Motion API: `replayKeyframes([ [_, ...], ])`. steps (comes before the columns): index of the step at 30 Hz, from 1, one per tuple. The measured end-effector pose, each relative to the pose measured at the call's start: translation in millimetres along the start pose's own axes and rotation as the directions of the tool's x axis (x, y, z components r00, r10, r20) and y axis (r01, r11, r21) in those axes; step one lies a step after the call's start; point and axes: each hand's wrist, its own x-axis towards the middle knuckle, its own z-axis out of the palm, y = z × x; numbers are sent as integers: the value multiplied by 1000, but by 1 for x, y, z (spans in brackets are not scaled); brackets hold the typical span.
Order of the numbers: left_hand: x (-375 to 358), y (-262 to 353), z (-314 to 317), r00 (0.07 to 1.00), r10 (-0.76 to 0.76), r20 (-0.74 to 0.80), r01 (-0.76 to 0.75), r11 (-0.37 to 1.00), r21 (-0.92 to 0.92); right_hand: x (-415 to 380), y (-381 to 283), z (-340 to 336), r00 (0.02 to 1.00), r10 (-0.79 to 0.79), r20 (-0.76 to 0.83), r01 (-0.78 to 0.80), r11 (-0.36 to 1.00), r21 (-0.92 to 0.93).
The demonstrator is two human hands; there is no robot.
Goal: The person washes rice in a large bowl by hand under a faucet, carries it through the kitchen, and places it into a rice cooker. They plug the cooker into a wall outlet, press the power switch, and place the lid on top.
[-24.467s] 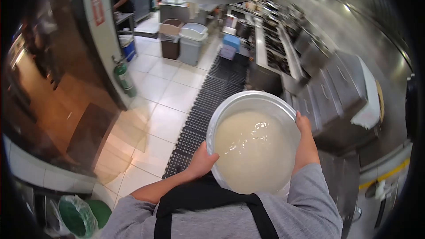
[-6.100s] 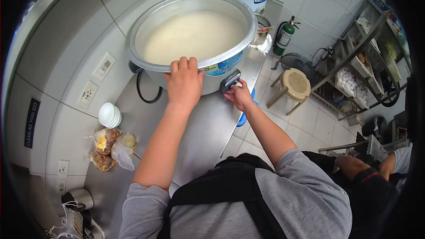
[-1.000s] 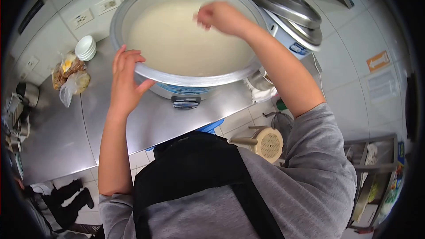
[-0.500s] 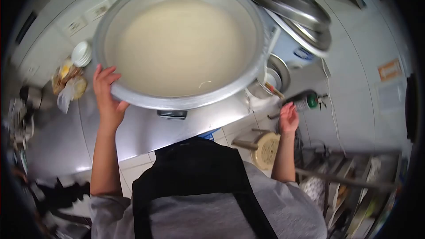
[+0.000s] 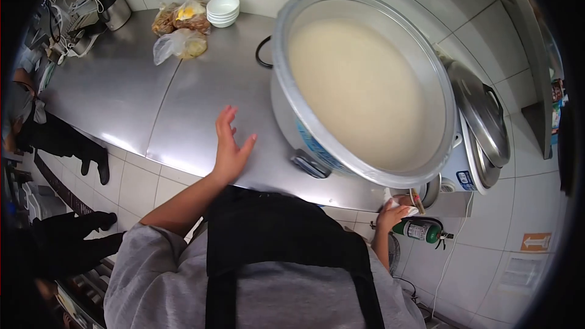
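A large silver metal pot [image 5: 286,94] with a wide rim stands on the steel counter, filled with pale, cloudy liquid [image 5: 359,91]. Black handles show at its left and front. My left hand [image 5: 230,153] hovers over the counter's front part, left of the pot and apart from it, its fingers spread and nothing in them. Below the pot's right front rim, my right hand [image 5: 390,215] has its fingers closed on a white cloth [image 5: 407,203], which seems thin and crumpled. A metal bowl [image 5: 432,192] sits just beside that hand, partly hidden by the pot's rim.
Bagged food [image 5: 183,21] and stacked white bowls [image 5: 223,10] stand along the wall on the steel counter [image 5: 207,85]. Metal lids [image 5: 484,113] lie over a white appliance [image 5: 466,173] at right. Below is a green cylinder [image 5: 423,230]. Other people's legs [image 5: 67,140] show at left.
My left hand has let go of the pot's rim and moved away from it. My right hand, empty before, has reached to the counter and taken the white cloth. The view has turned left.
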Motion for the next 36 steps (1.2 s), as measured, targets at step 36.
replayKeyframes([
  [36, 297, -135, 24, 772, 110, 626, -394, 855, 336, -330, -125, 17, 760, -160, 630, -340, 729, 595],
])
